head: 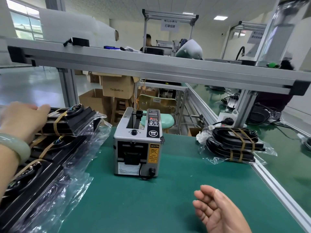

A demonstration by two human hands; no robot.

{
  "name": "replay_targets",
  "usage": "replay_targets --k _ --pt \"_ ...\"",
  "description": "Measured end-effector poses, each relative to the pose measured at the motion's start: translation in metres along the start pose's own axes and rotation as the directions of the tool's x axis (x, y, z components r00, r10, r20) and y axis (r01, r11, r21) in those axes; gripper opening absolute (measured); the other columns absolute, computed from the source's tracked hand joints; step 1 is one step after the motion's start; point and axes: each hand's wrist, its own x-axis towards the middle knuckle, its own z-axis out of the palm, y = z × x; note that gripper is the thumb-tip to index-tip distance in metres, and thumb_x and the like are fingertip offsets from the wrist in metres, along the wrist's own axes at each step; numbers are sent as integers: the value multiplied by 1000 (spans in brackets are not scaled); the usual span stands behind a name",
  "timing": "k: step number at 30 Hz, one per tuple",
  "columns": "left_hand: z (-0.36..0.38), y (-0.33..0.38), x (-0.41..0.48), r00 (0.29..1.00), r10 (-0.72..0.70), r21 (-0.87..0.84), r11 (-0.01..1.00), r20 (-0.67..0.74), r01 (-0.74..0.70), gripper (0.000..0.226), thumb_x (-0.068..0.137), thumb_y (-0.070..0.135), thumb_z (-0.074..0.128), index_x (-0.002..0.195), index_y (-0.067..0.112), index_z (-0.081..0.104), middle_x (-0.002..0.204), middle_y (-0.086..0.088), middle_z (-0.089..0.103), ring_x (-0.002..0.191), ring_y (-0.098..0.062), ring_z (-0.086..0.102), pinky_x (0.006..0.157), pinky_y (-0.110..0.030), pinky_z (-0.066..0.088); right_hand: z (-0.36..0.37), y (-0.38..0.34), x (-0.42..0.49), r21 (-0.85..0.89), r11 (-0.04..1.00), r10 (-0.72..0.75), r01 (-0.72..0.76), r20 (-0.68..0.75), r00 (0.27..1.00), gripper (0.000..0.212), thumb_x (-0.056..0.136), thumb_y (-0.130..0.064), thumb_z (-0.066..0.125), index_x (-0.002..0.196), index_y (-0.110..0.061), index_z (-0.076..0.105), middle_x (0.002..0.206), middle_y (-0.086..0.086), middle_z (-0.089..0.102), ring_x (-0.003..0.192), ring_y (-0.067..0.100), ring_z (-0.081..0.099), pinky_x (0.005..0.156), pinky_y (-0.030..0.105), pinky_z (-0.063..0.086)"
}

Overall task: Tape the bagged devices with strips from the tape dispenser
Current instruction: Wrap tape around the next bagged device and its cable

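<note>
Head view: left hand is resting flat-fingered on top bagged device, far left; right hand is hovering loose and empty, near right; tape dispenser is sitting centre. Pulling carelessly could be toppling the slick stack.

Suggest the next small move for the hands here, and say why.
Probably the left hand, lying flat on the top bagged device at the left, should draw it onto the green mat before the tape dispenser. The right hand is empty, and no device lies in front of the dispenser yet.
</note>
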Motion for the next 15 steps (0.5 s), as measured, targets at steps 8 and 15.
replay_targets --k 8,15 --pt "37 113 -147 965 214 -199 963 152 -182 18 85 31 58 70 26 65 57 7 63 51 -12 54 59 -27 43 -2 -2 2 11 1000 -11 11 12 1000 26 93 -12 41 89 4 62 66 18 69 45 21 63 42 24 53" --pt "69 124 -251 766 479 -337 872 429 -356 4 87 24 59 86 27 61 59 9 66 47 0 54 50 -14 43 -4 -4 3 -62 997 -50 49 -5 999 34 67 -21 53 89 3 63 68 17 70 47 20 64 43 23 52"
